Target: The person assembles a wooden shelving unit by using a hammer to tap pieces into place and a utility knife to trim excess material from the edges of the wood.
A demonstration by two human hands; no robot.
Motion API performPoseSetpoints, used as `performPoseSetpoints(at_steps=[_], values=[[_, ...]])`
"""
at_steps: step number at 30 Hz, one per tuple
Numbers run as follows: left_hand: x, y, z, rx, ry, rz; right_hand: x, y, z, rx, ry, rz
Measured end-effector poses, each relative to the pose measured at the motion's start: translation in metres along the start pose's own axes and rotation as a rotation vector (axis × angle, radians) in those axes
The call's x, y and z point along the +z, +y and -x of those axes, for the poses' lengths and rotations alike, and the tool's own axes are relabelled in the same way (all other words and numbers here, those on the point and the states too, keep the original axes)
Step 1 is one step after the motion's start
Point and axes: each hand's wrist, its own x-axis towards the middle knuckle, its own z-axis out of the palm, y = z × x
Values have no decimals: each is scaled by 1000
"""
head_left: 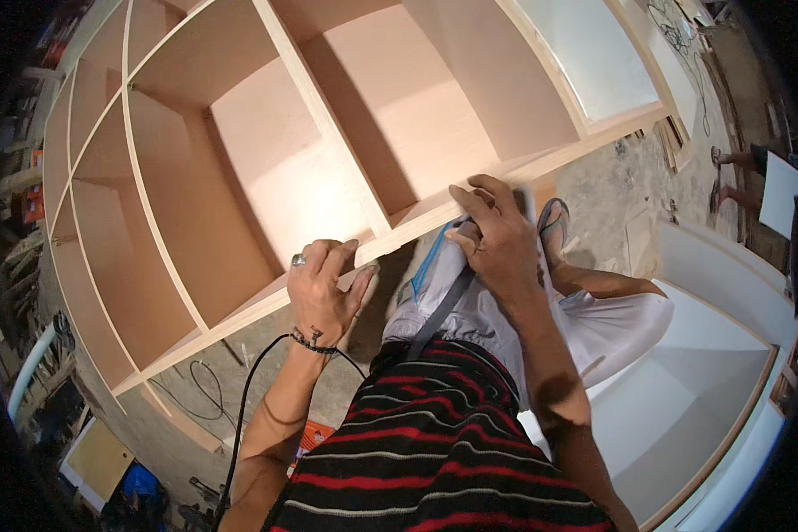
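A large open wooden cabinet frame (328, 133), divided into several compartments, lies before me. At its near edge my left hand (321, 288) has its fingers curled over the pale wood strip, with the thumb below. A ring and a dark beaded bracelet (315, 344) show on that hand and wrist. Further right, my right hand (501, 235) is at the same edge strip, its fingers bent and spread above the wood and its thumb apart on the near side. Nothing shows between them. The right fingertips are slightly blurred.
A black cable (239, 417) runs past my left forearm. At the lower right stands a white panelled box (683, 381) with a wooden rim. An orange packet (313, 436) lies beside my left arm. Wood strips (671, 146) rest on the concrete floor; another person's legs (731, 173) show far right.
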Motion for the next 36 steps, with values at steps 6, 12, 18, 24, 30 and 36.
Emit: performPoseSetpoints(at_steps=[6,12,18,24,30,36], values=[[9,-3,-1,73,103,-20,2,37,-17,-343,-212,199],[12,-8,0,131,144,-5,8,42,-15,-405,-185,220],[18,-7,-2,173,171,-32,3,46,-13,-454,-155,241],[4,-10,3,81,83,17,0,-24,20,124,-82,-107],[2,-3,-12,106,-3,65,51,-27,39,680,-217,-912],[-2,-12,-9,163,-17,61,79,-38,43,760,-179,-1049]])
